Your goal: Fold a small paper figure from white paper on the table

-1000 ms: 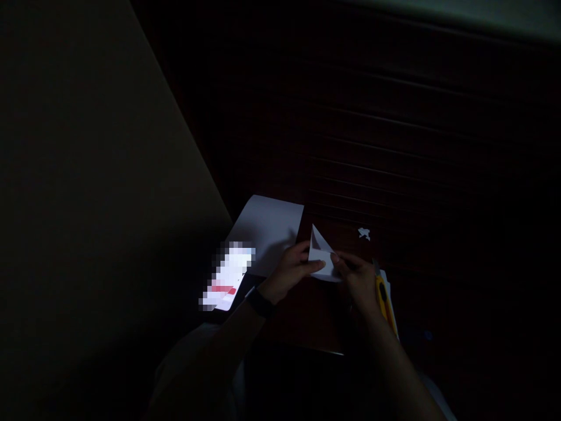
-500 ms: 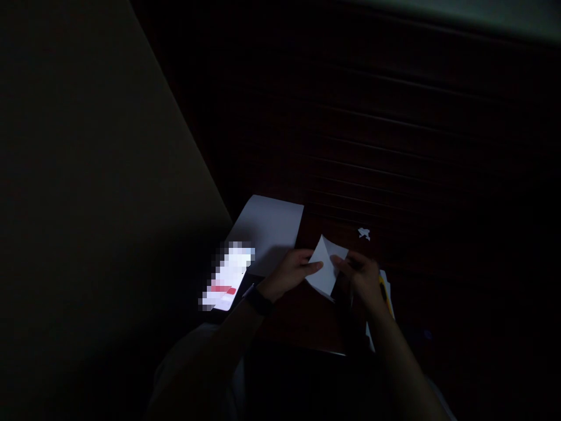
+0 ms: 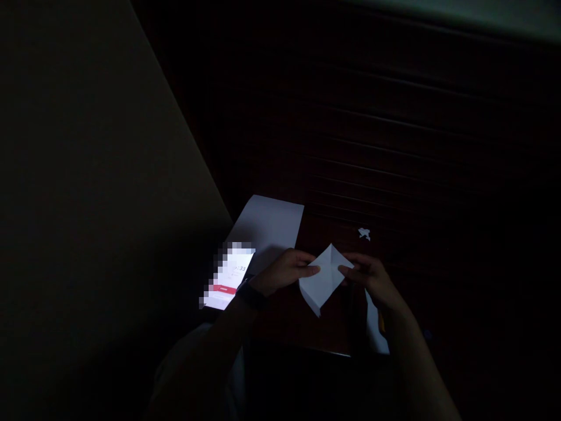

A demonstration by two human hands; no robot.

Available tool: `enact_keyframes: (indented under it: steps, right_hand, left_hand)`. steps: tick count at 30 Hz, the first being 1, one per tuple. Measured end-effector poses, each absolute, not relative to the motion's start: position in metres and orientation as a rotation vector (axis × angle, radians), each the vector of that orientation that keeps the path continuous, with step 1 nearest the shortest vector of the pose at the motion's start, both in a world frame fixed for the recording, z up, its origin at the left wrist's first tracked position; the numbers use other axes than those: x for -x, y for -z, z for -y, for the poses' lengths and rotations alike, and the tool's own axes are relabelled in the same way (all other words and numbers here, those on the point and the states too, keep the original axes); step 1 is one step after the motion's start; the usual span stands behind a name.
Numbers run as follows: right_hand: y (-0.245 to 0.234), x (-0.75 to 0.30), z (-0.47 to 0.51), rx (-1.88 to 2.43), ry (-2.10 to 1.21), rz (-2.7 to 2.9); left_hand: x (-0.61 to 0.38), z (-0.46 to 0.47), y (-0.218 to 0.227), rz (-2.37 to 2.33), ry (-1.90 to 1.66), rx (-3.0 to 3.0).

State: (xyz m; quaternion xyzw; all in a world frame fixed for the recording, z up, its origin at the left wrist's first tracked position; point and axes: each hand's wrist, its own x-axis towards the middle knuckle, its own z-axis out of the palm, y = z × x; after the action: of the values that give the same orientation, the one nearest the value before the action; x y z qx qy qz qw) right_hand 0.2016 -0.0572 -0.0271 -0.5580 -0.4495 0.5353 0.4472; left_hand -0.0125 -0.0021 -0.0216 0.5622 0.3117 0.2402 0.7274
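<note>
A folded piece of white paper [image 3: 325,282] is held above the dark table, with a crease running down from its top corner. My left hand [image 3: 287,271] pinches its left side, thumb on the front face and fingers behind. On the right edge, my right hand [image 3: 371,277] grips it the same way. The paper's lower corner hangs free and the layers there look slightly apart. Fingers behind the paper are mostly hidden. A dark band [image 3: 252,294] circles my left wrist.
A larger white sheet [image 3: 276,228] lies at the back left. In front of it glows a phone screen [image 3: 230,280], partly pixelated. Small paper scraps [image 3: 364,234] lie at the back right. Beside my right forearm are more white paper [image 3: 374,327] and a yellow object [image 3: 382,323], partly covered.
The paper has turned so its creased corner points up between my hands. My right hand has shifted right and now pinches the right edge. My left hand has moved slightly.
</note>
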Motion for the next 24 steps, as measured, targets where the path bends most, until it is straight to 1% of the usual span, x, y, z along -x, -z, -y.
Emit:
enact_keyframes:
  steps: [3,10,17,21,24]
  right_hand:
    - [0.025,-0.204,0.059,1.321,-1.444,1.099]
    - [0.027,-0.208,0.06,1.252,-1.459,1.02]
    - [0.023,-0.206,0.059,1.292,-1.307,1.126]
    - [0.014,-0.205,0.061,1.277,-1.331,1.23]
    - [0.015,-0.202,0.059,1.349,-1.193,1.314]
  left_hand:
    - [0.013,0.003,0.018,-0.651,-0.565,-1.213]
    - [0.014,0.004,0.013,-0.641,-0.627,-1.177]
    - [0.017,0.003,0.009,-0.681,-0.621,-1.21]
    - [0.014,0.002,0.014,-0.699,-0.62,-1.305]
    - [0.01,0.0,0.021,-0.699,-0.614,-1.386]
